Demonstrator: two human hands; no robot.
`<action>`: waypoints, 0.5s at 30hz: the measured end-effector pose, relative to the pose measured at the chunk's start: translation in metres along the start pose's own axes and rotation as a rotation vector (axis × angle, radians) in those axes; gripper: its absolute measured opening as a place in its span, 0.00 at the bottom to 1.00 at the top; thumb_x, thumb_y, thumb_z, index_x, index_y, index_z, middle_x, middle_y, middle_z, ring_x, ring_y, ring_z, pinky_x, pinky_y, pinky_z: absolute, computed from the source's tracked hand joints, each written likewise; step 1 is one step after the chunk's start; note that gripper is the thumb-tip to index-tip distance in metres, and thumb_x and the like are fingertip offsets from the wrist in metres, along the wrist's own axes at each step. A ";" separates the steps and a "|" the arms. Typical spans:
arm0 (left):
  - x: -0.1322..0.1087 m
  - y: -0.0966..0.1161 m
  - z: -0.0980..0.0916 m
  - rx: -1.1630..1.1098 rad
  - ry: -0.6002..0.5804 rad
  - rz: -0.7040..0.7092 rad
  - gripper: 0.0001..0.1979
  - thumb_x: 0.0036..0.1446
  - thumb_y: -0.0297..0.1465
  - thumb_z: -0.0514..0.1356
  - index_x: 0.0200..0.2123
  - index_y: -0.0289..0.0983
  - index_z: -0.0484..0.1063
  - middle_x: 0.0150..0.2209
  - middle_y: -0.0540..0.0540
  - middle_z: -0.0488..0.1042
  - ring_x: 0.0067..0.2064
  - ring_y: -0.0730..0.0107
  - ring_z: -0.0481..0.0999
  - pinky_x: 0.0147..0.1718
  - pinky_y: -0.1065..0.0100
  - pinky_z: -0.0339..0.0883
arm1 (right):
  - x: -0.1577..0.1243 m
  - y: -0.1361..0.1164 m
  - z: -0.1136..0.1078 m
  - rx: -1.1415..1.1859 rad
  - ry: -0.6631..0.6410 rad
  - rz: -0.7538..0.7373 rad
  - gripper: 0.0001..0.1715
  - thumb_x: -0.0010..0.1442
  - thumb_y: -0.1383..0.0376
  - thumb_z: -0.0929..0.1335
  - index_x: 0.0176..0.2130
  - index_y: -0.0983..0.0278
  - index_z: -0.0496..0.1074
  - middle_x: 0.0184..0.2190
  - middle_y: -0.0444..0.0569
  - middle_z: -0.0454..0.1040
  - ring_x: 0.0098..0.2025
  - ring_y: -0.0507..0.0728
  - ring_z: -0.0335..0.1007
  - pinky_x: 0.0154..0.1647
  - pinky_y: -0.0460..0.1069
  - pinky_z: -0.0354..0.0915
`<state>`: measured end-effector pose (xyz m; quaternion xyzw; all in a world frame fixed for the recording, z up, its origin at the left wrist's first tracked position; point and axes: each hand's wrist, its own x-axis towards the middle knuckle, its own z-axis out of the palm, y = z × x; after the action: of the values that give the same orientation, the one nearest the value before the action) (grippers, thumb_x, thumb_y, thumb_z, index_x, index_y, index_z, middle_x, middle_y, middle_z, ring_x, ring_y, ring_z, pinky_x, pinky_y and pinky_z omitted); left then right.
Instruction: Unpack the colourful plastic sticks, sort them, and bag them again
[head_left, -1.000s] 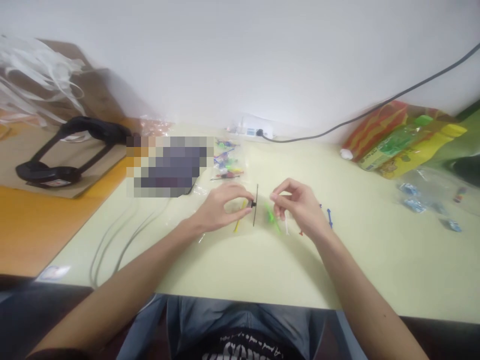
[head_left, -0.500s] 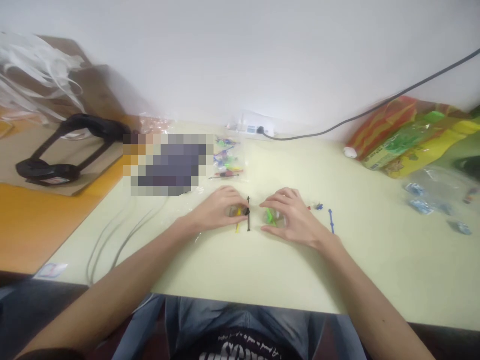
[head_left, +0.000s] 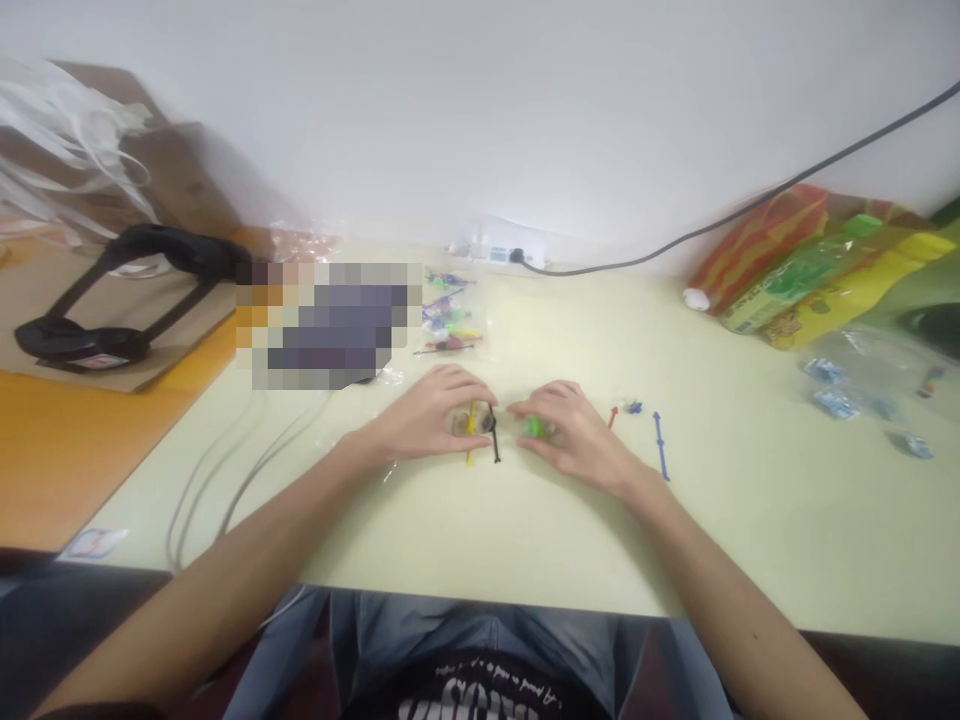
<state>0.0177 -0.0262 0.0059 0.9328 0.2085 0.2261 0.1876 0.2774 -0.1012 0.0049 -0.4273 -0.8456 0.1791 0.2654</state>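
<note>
We are holding the left hand point(head_left: 429, 415) with thumb and fingers spread, the yellow rod point(head_left: 470, 455) lying within its curve and the black rod point(head_left: 496, 450) at its fingertips, contact unclear. We are likewise holding the right hand point(head_left: 576, 430) spread, its fingers arching around the green piece point(head_left: 534, 427); right of this grip, the red rod point(head_left: 613, 417) and blue rod point(head_left: 661, 447) are lying on the table point(head_left: 480, 530).

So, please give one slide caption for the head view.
Left hand curled around a yellow piece near a black piece, right hand around a green piece, on a pale tabletop.
</note>
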 end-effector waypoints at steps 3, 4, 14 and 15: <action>0.001 0.005 0.001 -0.010 0.074 0.029 0.22 0.57 0.42 0.70 0.53 0.42 0.75 0.47 0.42 0.78 0.50 0.58 0.75 0.56 0.56 0.65 | 0.002 -0.005 0.002 0.157 0.113 0.061 0.20 0.63 0.60 0.73 0.55 0.56 0.73 0.46 0.49 0.81 0.50 0.62 0.74 0.57 0.60 0.61; 0.001 0.007 0.002 -0.011 0.103 0.048 0.23 0.57 0.41 0.70 0.54 0.43 0.75 0.47 0.43 0.77 0.50 0.58 0.75 0.55 0.55 0.65 | 0.003 -0.008 0.002 0.212 0.137 0.082 0.22 0.62 0.59 0.74 0.55 0.55 0.73 0.45 0.48 0.82 0.51 0.62 0.75 0.58 0.61 0.61; 0.002 0.017 0.012 0.089 0.201 0.218 0.16 0.58 0.34 0.70 0.49 0.54 0.79 0.47 0.45 0.77 0.50 0.60 0.73 0.55 0.53 0.65 | 0.008 -0.021 0.009 0.611 0.139 0.227 0.30 0.56 0.55 0.78 0.55 0.56 0.71 0.42 0.47 0.82 0.49 0.61 0.78 0.61 0.61 0.62; 0.002 0.016 0.012 0.085 0.197 0.209 0.15 0.58 0.34 0.70 0.48 0.54 0.79 0.46 0.45 0.77 0.50 0.60 0.73 0.55 0.53 0.65 | 0.008 -0.021 0.010 0.612 0.138 0.230 0.30 0.56 0.54 0.78 0.55 0.56 0.71 0.41 0.47 0.82 0.49 0.62 0.78 0.62 0.61 0.62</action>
<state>0.0307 -0.0418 0.0036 0.9299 0.1371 0.3259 0.1018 0.2541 -0.1072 0.0106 -0.4315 -0.6787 0.4244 0.4160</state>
